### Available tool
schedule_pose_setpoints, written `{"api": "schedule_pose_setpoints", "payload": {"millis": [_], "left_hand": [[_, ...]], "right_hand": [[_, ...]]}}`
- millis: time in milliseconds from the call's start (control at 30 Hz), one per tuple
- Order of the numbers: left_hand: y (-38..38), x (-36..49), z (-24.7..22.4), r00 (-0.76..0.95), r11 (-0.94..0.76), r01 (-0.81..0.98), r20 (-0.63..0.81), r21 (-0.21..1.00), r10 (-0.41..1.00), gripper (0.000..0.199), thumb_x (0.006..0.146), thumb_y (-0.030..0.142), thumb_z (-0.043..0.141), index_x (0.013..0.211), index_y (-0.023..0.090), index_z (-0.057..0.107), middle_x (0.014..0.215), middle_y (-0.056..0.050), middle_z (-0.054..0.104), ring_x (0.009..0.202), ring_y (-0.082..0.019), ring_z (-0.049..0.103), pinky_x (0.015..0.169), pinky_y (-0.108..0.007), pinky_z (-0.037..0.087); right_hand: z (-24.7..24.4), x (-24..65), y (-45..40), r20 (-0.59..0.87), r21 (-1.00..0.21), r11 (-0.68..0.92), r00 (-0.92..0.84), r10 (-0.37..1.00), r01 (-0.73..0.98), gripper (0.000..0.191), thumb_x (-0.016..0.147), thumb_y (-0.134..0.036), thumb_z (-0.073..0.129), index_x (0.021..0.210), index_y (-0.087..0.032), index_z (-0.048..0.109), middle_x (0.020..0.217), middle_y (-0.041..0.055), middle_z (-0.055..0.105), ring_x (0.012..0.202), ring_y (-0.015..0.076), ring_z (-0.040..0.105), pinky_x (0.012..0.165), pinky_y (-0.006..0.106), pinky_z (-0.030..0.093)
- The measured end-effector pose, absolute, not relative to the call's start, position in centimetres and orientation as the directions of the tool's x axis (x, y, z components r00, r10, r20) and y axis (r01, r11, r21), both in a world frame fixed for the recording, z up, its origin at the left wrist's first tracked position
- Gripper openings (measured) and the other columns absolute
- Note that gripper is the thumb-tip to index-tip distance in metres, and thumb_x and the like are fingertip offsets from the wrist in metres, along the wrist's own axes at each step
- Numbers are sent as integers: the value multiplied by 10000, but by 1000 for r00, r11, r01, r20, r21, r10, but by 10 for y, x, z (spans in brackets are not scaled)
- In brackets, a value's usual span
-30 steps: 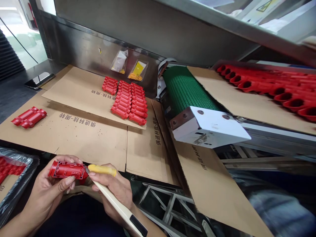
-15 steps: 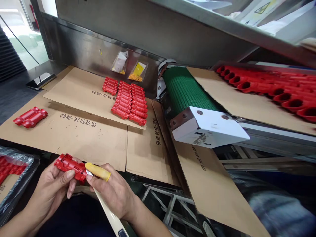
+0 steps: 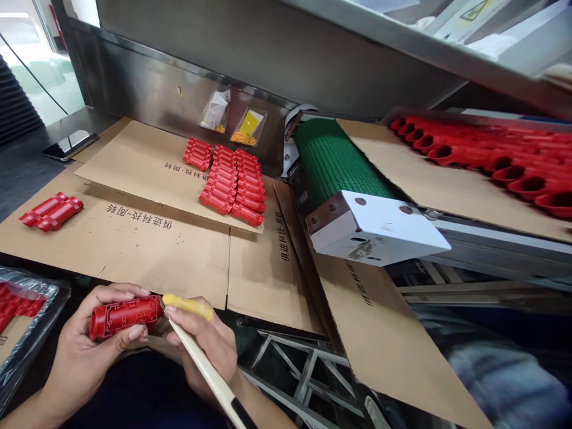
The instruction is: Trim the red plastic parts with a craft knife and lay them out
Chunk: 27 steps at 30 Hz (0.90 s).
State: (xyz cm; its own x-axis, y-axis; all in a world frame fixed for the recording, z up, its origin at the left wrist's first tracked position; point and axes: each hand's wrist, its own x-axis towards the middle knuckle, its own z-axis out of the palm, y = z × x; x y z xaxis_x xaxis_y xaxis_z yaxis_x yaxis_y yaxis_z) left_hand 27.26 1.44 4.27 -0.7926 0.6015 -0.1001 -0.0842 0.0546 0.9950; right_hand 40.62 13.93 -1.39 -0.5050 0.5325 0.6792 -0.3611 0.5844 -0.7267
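Note:
My left hand [image 3: 92, 351] grips a red moulded plastic part [image 3: 124, 314] lengthwise at the bottom left. My right hand [image 3: 208, 345] holds a cream-handled trimming knife [image 3: 208, 374] whose tip meets the part's right end. A yellow finger cot [image 3: 188, 306] covers my right index finger, lying along the blade. Neat rows of the same red parts [image 3: 232, 183] lie on cardboard [image 3: 134, 164] farther back. A pair of red parts [image 3: 51, 212] sits at the left.
A green conveyor belt [image 3: 333, 161] with a white end block [image 3: 379, 229] runs up to the right, beside a row of red tubes [image 3: 491, 156]. A phone [image 3: 70, 145] lies far left. Two small bags [image 3: 232, 122] lean on the steel wall. A plastic-lined box [image 3: 22, 310] holds more red parts.
My left hand has turned the red part about its long axis, showing other faces. The knife tip has stayed at the part's right end, with the handle shifting slightly.

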Motion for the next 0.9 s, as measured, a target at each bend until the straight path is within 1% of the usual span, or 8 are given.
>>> {"api": "schedule_pose_setpoints", "payload": {"millis": [100,167,400,500,600,700,767,900], "left_hand": [[12,271,41,-792,59,-2,-38,998,610,274,688,272,985,888,277,798,1043,-91,792,993,-281,731,745,-301,652],[11,270,40,-795,59,9,-28,998,605,264,696,279,981,887,280,798,1038,-91,793,1005,-286,728,784,-317,637],[11,271,39,-795,63,-9,-45,998,604,278,690,293,984,889,285,791,1045,-86,792,971,-278,728,753,-309,630],[12,271,39,-793,61,9,-30,998,608,274,697,285,980,893,289,789,1037,-81,797,990,-274,733,771,-301,637],[12,272,38,-791,56,58,12,997,612,260,714,256,967,896,301,786,1028,-67,801,1018,-268,738,835,-312,638],[12,273,36,-793,42,103,56,994,607,247,731,243,955,902,309,791,1029,-55,805,1051,-257,732,904,-311,625],[12,274,37,-801,48,62,21,997,598,253,721,249,963,903,299,794,1036,-52,801,1023,-250,740,843,-282,639],[14,276,41,-777,62,-237,-227,970,587,325,680,271,991,941,269,797,1099,-30,779,758,-182,752,629,-239,648]], "right_hand": [[-15,402,136,729,-675,631,-477,491,-382,424,1015,-79,618,1426,-175,659,1150,150,787,1008,258,758,820,384,690],[-15,401,134,737,-665,639,-476,479,-386,455,1010,-74,631,1451,-186,645,1159,144,790,1002,262,761,812,388,693],[-16,400,133,755,-643,665,-463,464,-380,476,1030,-99,623,1497,-192,604,1151,153,785,978,276,762,796,414,697],[-15,401,133,758,-636,672,-470,452,-379,465,1022,-70,616,1477,-164,606,1147,162,782,1015,277,752,835,411,691],[-15,402,133,724,-671,642,-514,460,-371,423,998,-31,588,1407,-133,624,1134,173,776,1047,276,746,893,428,681],[-18,402,134,705,-680,636,-562,433,-364,399,994,-27,555,1375,-132,610,1066,153,781,987,267,751,883,441,681],[-21,402,135,725,-643,682,-567,392,-350,402,1006,-29,559,1392,-131,601,1067,158,776,948,264,742,841,436,685],[-24,403,135,762,-612,707,-507,404,-356,421,1012,-54,561,1422,-131,610,1177,187,740,968,267,724,788,406,692]]}}
